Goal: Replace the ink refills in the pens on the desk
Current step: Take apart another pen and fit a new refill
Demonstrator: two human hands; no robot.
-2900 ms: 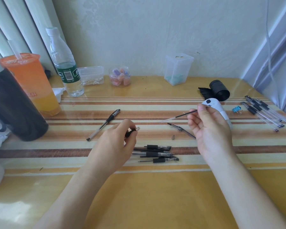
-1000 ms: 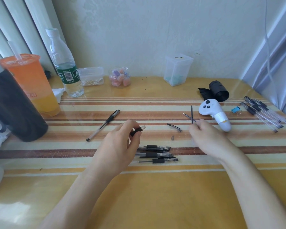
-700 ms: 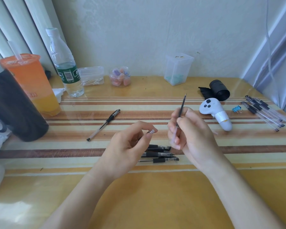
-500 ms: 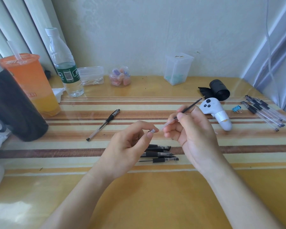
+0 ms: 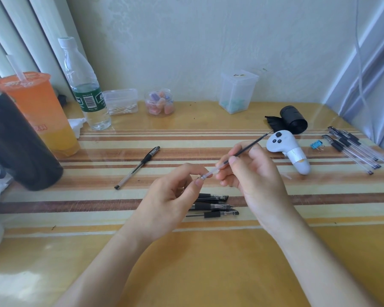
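Right hand (image 5: 255, 180) pinches the ink refill (image 5: 246, 149), left hand (image 5: 171, 196) grips the pen barrel (image 5: 202, 177); a clear jar (image 5: 159, 91) holds pastel pieces (image 5: 162, 105).

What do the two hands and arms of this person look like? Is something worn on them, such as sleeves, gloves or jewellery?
Both are bare. The left hand and the right hand have no gloves and no rings that I can see. The left forearm and the right forearm show no sleeve, watch or bracelet down to the picture's edge.
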